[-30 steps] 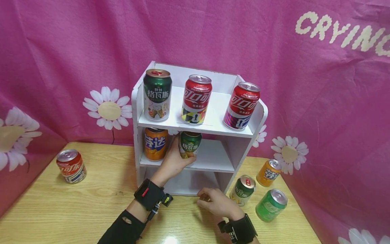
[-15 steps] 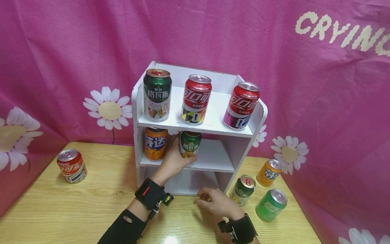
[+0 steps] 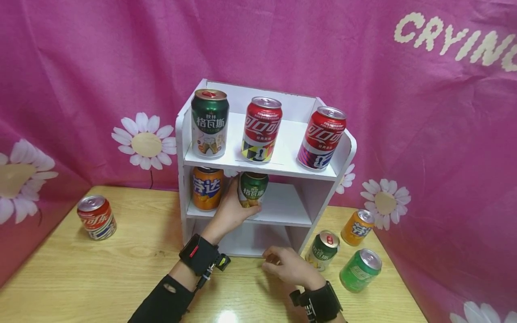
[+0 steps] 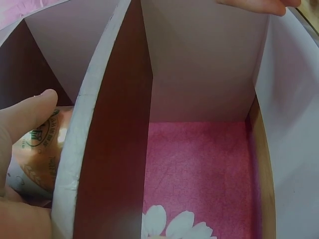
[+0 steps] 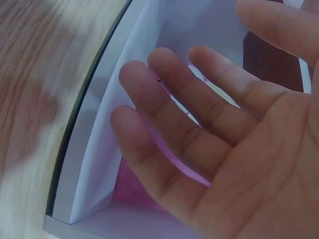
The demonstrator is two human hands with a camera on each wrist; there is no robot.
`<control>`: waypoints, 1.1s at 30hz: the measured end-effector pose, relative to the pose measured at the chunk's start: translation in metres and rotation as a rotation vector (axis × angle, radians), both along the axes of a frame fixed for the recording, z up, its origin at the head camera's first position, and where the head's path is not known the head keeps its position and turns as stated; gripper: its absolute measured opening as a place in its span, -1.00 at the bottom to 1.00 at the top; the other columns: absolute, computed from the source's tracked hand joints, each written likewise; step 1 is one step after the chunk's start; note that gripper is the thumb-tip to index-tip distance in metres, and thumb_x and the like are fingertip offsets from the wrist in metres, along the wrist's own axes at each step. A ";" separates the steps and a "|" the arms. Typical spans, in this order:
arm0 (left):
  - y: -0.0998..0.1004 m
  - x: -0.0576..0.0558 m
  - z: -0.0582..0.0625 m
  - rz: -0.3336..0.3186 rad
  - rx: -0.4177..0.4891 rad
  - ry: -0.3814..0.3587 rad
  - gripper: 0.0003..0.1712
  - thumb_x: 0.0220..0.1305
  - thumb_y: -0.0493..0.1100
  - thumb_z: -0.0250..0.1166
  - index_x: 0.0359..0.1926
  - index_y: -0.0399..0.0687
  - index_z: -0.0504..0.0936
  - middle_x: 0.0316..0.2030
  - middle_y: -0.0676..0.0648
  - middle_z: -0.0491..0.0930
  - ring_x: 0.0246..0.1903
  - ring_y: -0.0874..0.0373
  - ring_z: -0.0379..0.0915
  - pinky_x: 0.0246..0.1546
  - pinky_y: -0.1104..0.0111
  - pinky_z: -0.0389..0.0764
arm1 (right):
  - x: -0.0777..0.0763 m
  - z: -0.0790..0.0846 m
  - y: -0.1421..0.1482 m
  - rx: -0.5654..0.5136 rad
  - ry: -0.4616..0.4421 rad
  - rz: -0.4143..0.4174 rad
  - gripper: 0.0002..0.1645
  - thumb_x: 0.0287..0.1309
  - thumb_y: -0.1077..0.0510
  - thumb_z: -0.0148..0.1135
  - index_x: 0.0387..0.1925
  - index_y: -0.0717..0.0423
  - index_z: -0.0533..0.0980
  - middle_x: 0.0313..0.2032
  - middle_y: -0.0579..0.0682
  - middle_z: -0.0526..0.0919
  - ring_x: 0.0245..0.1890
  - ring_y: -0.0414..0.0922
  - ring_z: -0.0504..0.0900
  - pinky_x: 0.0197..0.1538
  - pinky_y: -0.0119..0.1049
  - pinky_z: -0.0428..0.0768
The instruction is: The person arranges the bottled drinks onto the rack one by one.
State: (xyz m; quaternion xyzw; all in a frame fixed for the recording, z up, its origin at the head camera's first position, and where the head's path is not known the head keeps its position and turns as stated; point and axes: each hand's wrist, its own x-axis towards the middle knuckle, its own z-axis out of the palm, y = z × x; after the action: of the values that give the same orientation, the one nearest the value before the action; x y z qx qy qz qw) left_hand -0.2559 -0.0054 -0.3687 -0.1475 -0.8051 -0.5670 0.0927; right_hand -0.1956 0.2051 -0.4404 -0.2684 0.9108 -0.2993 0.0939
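My left hand point(image 3: 231, 210) grips a green and white drink can point(image 3: 253, 187) on the middle level of a white shelf point(image 3: 282, 168). In the left wrist view, the thumb lies across the can's lower side point(image 4: 42, 149), beside the shelf board. An orange soda can point(image 3: 207, 188) stands just left of that hand on the same level. Low in front of the shelf, my right hand point(image 3: 291, 268) holds nothing; the right wrist view has its fingers point(image 5: 174, 94) spread and loosely bent. Nearest to it on the right is another green and white can point(image 3: 322, 251).
On the top level stand a green and white can point(image 3: 210, 123) and two red cola cans point(image 3: 261, 130). A red cola can point(image 3: 97, 218) is on the table at left. An orange can point(image 3: 357, 228) and a light green can point(image 3: 361, 271) stand at right.
The head view has shifted very slightly. Both hands and the cans otherwise look the same as before, with the left hand still on the green and white can.
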 end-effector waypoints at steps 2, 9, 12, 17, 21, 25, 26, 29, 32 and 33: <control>0.000 -0.001 0.001 -0.004 0.003 -0.006 0.13 -0.08 -0.17 0.53 0.42 -0.10 0.01 0.23 -0.18 0.28 0.14 -0.04 0.28 0.22 0.08 0.26 | 0.000 0.002 0.001 0.000 0.011 0.001 -0.70 0.24 0.04 0.20 -0.13 0.19 0.54 -0.31 -0.12 0.60 -0.29 -0.19 0.58 -0.22 -0.31 0.55; -0.007 0.010 0.003 -0.035 -0.002 0.008 0.18 -0.09 -0.21 0.51 0.44 -0.12 -0.05 0.32 -0.21 0.18 0.24 -0.08 0.19 0.25 0.05 0.20 | 0.004 0.011 0.005 0.013 0.069 -0.013 -0.68 0.24 -0.01 0.19 -0.15 0.16 0.54 -0.30 -0.09 0.61 -0.29 -0.18 0.59 -0.20 -0.28 0.56; -0.014 0.025 0.006 -0.051 -0.027 -0.027 0.15 0.00 -0.20 0.46 0.46 -0.17 -0.11 0.40 -0.23 0.01 0.35 -0.09 0.00 0.30 0.03 0.08 | 0.007 0.016 0.009 0.020 0.084 -0.025 -0.72 0.24 0.00 0.19 -0.16 0.13 0.54 -0.31 -0.11 0.60 -0.29 -0.18 0.58 -0.20 -0.26 0.57; -0.031 0.060 0.010 -0.078 -0.153 -0.108 -0.06 0.21 -0.03 0.31 0.43 -0.27 0.00 0.38 -0.29 0.05 0.34 -0.17 -0.01 0.28 -0.03 0.11 | 0.013 0.023 0.020 0.002 0.090 -0.051 -0.73 0.25 0.04 0.19 -0.17 0.17 0.55 -0.31 -0.11 0.61 -0.29 -0.16 0.59 -0.21 -0.23 0.58; -0.056 0.081 0.011 -0.221 -0.226 -0.061 -0.38 0.30 -0.01 0.23 0.28 -0.19 0.34 0.21 -0.18 0.38 0.20 -0.13 0.28 0.17 0.01 0.32 | 0.015 0.029 0.033 -0.016 0.129 -0.102 -0.72 0.26 0.03 0.18 -0.17 0.17 0.57 -0.28 -0.11 0.63 -0.26 -0.16 0.61 -0.21 -0.25 0.59; -0.090 0.090 0.015 -0.339 -0.243 -0.003 -0.65 0.35 -0.02 0.16 0.05 -0.09 0.56 -0.04 0.00 0.57 -0.03 0.07 0.47 -0.02 0.18 0.50 | 0.017 0.035 0.047 -0.049 0.193 -0.184 -0.78 0.26 0.07 0.19 -0.21 0.15 0.59 -0.32 -0.14 0.64 -0.31 -0.21 0.61 -0.24 -0.32 0.59; -0.098 0.091 0.015 -0.346 -0.244 0.007 -0.71 0.36 -0.03 0.16 -0.03 -0.07 0.59 -0.12 0.03 0.58 -0.11 0.12 0.49 -0.09 0.23 0.53 | 0.017 0.036 0.050 -0.059 0.216 -0.198 -0.81 0.25 0.10 0.20 -0.23 0.14 0.60 -0.33 -0.15 0.64 -0.31 -0.23 0.61 -0.25 -0.34 0.59; -0.121 0.089 0.015 -0.350 -0.254 0.010 -0.84 0.37 -0.07 0.15 -0.24 -0.01 0.60 -0.34 0.09 0.54 -0.32 0.22 0.46 -0.29 0.34 0.53 | 0.018 0.041 0.059 -0.099 0.302 -0.241 -0.91 0.21 0.18 0.24 -0.29 0.09 0.63 -0.38 -0.17 0.63 -0.37 -0.25 0.60 -0.30 -0.37 0.59; -0.141 0.085 0.014 -0.332 -0.296 -0.008 -0.82 0.38 -0.08 0.14 -0.38 0.01 0.53 -0.49 0.08 0.44 -0.44 0.22 0.37 -0.44 0.36 0.45 | 0.019 0.043 0.068 -0.142 0.409 -0.300 -0.94 0.16 0.26 0.27 -0.35 0.06 0.64 -0.42 -0.20 0.63 -0.39 -0.29 0.59 -0.32 -0.37 0.60; -0.148 0.084 0.014 -0.317 -0.318 -0.018 -0.81 0.38 -0.07 0.13 -0.39 0.03 0.53 -0.50 0.09 0.43 -0.45 0.22 0.36 -0.44 0.36 0.44 | 0.018 0.043 0.071 -0.155 0.453 -0.322 -0.93 0.14 0.28 0.28 -0.37 0.05 0.63 -0.43 -0.20 0.63 -0.41 -0.29 0.59 -0.34 -0.36 0.60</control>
State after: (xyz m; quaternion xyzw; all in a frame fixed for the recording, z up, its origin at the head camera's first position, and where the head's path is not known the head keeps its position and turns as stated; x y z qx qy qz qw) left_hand -0.1720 -0.1529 -0.3549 -0.2798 -0.8519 -0.4417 -0.0293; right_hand -0.1772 0.2765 -0.3975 -0.1869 0.9138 -0.3116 -0.1816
